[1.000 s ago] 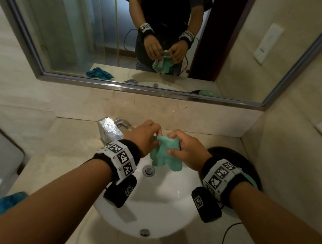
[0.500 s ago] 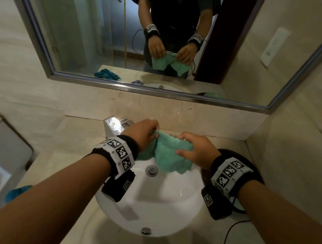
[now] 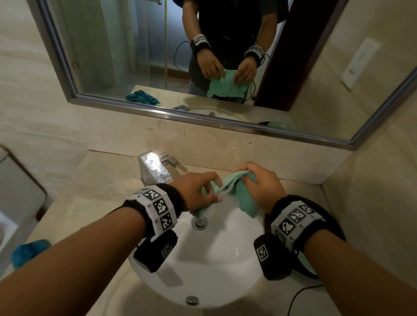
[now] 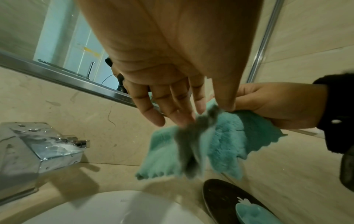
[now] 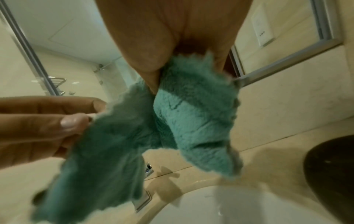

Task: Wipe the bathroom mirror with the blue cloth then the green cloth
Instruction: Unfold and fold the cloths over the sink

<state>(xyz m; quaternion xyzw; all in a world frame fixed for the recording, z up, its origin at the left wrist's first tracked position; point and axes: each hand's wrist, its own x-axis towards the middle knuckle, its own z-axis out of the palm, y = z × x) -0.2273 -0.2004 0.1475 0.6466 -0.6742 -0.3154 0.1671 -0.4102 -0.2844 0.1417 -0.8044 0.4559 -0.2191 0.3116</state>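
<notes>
Above the white basin (image 3: 206, 261) I held the green cloth (image 3: 237, 193), right hand (image 3: 263, 187) bunching one edge, left hand (image 3: 196, 190) pinching another; soft, limp and light, best gripped wadded.

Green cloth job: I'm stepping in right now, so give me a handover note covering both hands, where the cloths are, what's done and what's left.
Left hand: pinches an edge of the fluffy green microfibre cloth with thumb and forefinger, other fingers straight.
Right hand: grips the cloth's other end, fingers curled round it.
The cloth hangs between them above the white round sink basin, not touching the wall mirror.
Crumpled blue cloth: lies on the beige counter, left of the basin.
Done: the blue cloth looks set aside; whether it wiped the mirror cannot be told.
Left: spread the green cloth, wipe the mirror.
</notes>
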